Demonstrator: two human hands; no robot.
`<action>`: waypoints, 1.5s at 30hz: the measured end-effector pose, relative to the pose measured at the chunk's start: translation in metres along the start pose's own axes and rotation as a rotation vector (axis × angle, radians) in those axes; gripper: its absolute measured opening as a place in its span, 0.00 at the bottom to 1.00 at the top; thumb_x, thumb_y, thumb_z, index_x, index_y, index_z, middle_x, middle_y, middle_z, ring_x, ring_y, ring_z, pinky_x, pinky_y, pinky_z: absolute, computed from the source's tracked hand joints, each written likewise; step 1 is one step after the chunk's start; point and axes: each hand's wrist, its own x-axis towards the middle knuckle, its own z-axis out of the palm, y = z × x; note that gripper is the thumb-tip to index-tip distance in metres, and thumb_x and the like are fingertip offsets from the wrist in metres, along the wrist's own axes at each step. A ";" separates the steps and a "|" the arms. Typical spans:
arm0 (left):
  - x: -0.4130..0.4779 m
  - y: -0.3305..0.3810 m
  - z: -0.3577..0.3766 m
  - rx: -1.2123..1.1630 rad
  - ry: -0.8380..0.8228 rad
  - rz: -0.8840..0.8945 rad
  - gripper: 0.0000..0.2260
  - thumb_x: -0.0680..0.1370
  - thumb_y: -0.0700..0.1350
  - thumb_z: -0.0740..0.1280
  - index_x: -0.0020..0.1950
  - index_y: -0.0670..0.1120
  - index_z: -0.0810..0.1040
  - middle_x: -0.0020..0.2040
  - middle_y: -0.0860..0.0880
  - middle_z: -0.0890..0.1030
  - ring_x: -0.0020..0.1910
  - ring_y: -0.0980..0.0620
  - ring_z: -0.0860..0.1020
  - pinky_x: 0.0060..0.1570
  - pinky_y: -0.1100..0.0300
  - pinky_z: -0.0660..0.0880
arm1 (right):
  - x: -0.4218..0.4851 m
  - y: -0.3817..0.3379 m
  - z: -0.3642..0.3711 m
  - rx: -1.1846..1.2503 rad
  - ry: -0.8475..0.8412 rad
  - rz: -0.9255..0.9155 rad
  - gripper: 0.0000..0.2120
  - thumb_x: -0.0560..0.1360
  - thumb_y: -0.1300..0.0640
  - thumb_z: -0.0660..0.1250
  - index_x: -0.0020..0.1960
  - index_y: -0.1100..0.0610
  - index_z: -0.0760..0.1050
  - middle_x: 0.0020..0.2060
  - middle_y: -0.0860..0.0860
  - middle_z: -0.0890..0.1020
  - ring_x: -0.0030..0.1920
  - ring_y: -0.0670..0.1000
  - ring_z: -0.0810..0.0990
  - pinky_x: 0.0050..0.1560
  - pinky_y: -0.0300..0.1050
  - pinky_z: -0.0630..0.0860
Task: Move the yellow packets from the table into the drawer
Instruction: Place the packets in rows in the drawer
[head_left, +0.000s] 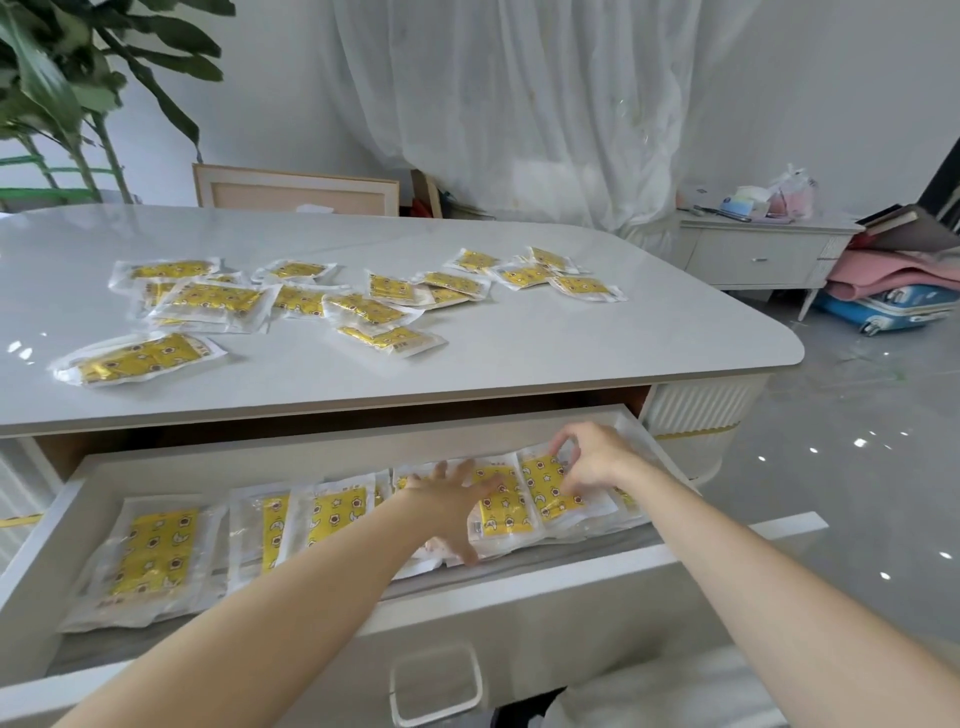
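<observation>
White curtain (519, 104) and leafy plant (62, 78) behind, side cabinet (753, 254) at right. The glossy white table (519, 343) carries scattered yellow packets (208, 299). The open drawer (47, 525) below holds a row of packets (156, 551). Left hand (452, 512), fingers spread flat, presses that row. Right hand (592, 460) pinches a single packet (545, 491) near the row's right end.

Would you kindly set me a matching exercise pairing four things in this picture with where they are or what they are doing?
Things:
1. left hand
2. right hand
3. suitcase
4. plant

Places or states:
a. on the floor, far right
b. fingers spread over packets in the drawer
c. behind the table's far left corner
d. pinching a packet at the drawer's right end

Pairs: 1-b, 2-d, 3-a, 4-c
</observation>
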 end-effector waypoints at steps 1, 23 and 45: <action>0.000 -0.001 0.000 0.006 0.003 0.000 0.45 0.73 0.56 0.70 0.77 0.58 0.40 0.78 0.48 0.39 0.77 0.40 0.42 0.71 0.35 0.52 | -0.003 -0.003 0.003 -0.042 -0.097 -0.019 0.27 0.64 0.67 0.76 0.59 0.50 0.76 0.41 0.46 0.73 0.39 0.47 0.76 0.33 0.37 0.73; -0.075 -0.030 -0.056 -0.338 0.431 -0.055 0.17 0.79 0.51 0.61 0.68 0.53 0.71 0.64 0.53 0.77 0.61 0.51 0.76 0.60 0.55 0.74 | -0.066 -0.096 -0.055 0.048 0.036 -0.354 0.12 0.75 0.58 0.65 0.58 0.50 0.78 0.50 0.49 0.81 0.47 0.51 0.83 0.52 0.44 0.76; 0.041 -0.078 -0.185 -0.161 0.705 -0.136 0.20 0.81 0.54 0.55 0.74 0.57 0.61 0.73 0.53 0.65 0.70 0.47 0.65 0.67 0.51 0.62 | 0.115 -0.101 -0.114 -0.031 0.461 -0.087 0.22 0.77 0.49 0.61 0.70 0.47 0.65 0.70 0.51 0.65 0.71 0.58 0.58 0.66 0.55 0.65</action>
